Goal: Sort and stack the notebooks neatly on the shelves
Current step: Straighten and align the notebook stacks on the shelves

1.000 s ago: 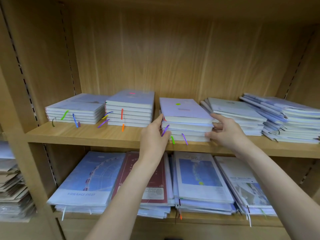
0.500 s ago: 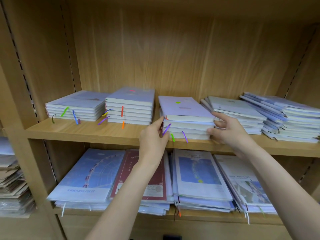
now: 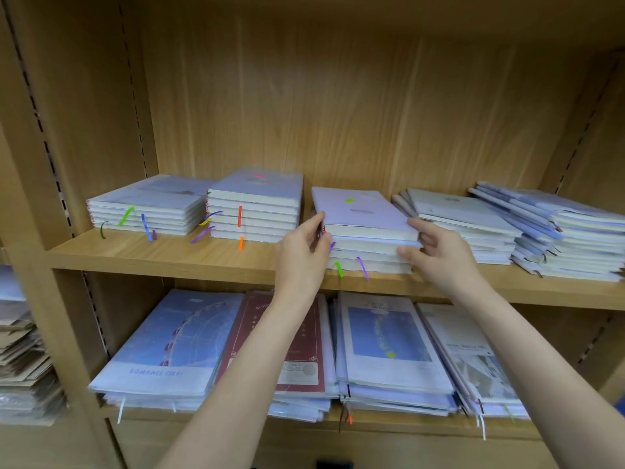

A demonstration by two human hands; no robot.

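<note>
A stack of pale lilac notebooks with coloured ribbon markers sits in the middle of the upper shelf. My left hand holds its left side, fingers curled round the front-left corner. My right hand grips the right side, thumb against the lower books and fingers on the edge of the top one. Two tidy stacks lie to the left. To the right are a looser stack and a fanned-out pile.
The lower shelf holds larger wrapped notebooks: a blue one, a dark red one, another blue one and a white one. Flat cardboard packs are piled left of the shelf's upright.
Both hands have closed in on the middle stack: the left has moved up to the top book's corner, the right has slid in against its right edge. The stack looks squarer.
</note>
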